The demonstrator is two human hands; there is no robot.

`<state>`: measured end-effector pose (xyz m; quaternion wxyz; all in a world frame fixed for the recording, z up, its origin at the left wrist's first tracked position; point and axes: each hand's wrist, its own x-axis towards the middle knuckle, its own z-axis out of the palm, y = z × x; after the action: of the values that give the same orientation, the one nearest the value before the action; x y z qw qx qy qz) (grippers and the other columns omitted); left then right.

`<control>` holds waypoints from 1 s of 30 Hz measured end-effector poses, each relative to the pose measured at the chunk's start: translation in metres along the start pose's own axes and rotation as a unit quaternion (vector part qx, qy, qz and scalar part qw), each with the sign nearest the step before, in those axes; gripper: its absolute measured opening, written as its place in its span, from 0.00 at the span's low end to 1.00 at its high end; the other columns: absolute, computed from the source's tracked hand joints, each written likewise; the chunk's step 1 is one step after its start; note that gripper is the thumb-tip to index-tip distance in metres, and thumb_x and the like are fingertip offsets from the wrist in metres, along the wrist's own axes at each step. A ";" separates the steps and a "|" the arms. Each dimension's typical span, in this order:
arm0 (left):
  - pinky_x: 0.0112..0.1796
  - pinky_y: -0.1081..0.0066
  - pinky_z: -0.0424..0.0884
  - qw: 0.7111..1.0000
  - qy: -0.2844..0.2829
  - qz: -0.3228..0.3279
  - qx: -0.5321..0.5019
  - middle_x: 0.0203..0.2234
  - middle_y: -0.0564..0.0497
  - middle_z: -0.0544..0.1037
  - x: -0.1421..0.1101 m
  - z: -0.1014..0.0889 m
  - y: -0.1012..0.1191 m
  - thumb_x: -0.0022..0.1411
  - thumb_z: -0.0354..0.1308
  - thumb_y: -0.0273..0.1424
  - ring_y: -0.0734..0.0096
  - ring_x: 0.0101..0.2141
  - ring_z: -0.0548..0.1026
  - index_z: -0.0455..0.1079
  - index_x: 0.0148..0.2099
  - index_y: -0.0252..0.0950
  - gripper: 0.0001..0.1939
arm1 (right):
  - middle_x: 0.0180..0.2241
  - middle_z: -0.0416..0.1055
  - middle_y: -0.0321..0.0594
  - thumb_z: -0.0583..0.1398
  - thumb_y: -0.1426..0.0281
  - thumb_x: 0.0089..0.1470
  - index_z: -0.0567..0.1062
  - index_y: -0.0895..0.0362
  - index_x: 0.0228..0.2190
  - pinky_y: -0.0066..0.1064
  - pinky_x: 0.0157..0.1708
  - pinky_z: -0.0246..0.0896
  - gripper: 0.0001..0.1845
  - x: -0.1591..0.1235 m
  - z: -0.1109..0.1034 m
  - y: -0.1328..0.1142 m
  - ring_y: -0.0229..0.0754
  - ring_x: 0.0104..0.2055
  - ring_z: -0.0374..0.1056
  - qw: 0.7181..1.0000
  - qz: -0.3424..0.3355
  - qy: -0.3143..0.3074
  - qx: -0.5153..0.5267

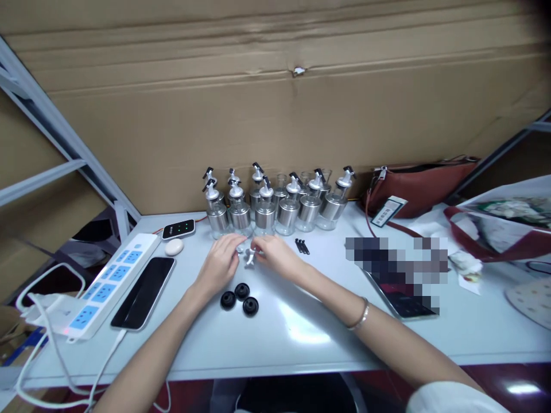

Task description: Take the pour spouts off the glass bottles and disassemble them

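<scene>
Both hands meet over the white table (pixel 301 338), just in front of a row of glass-and-steel dispenser bottles (pixel 275 203). My left hand (pixel 221 261) and my right hand (pixel 273 252) pinch a small white spout cap (pixel 249 256) between their fingertips. Three black round stoppers (pixel 240 298) lie on the table just below my left hand. A few thin black pieces (pixel 302 246) lie to the right of my right hand. A silver bracelet (pixel 361 315) circles my right wrist.
A white power strip (pixel 107 284) and a black phone (pixel 144 292) lie at the left, with a small black device (pixel 178 229) and white pebble-shaped object (pixel 174 247) behind them. A red bag (pixel 422 183) and a tablet (pixel 407 301) sit at the right. Cardboard (pixel 275 103) forms the back wall.
</scene>
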<state>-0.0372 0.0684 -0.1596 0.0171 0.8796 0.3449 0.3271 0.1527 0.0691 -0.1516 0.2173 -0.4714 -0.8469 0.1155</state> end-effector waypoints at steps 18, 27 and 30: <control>0.43 0.66 0.72 0.983 0.044 0.161 -0.080 0.49 0.41 0.69 0.010 0.012 0.052 0.64 0.51 0.23 0.65 0.48 0.70 0.60 0.57 0.36 0.19 | 0.23 0.69 0.32 0.67 0.70 0.39 0.75 0.59 0.27 0.26 0.28 0.56 0.09 -0.051 -0.042 0.017 0.31 0.25 0.63 0.719 0.145 -0.069 0.676; 0.41 0.67 0.73 0.987 0.051 0.142 -0.056 0.42 0.42 0.72 -0.001 0.010 0.054 0.65 0.52 0.30 0.67 0.43 0.72 0.61 0.53 0.32 0.15 | 0.27 0.69 0.34 0.64 0.61 0.48 0.73 0.57 0.30 0.28 0.33 0.59 0.12 -0.057 -0.034 0.002 0.34 0.30 0.64 0.808 0.143 0.015 0.571; 0.38 0.66 0.72 0.991 0.033 0.120 -0.046 0.37 0.44 0.74 0.000 0.010 0.052 0.63 0.54 0.32 0.67 0.37 0.72 0.63 0.49 0.31 0.14 | 0.23 0.66 0.32 0.61 0.55 0.50 0.72 0.57 0.31 0.28 0.30 0.59 0.17 -0.058 -0.034 0.000 0.34 0.26 0.62 0.845 0.105 0.079 0.518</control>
<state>-0.0002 0.0303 -0.1547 0.0068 0.9015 0.2223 0.3713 0.1953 0.0197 -0.1362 0.4827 -0.3837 -0.5891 0.5223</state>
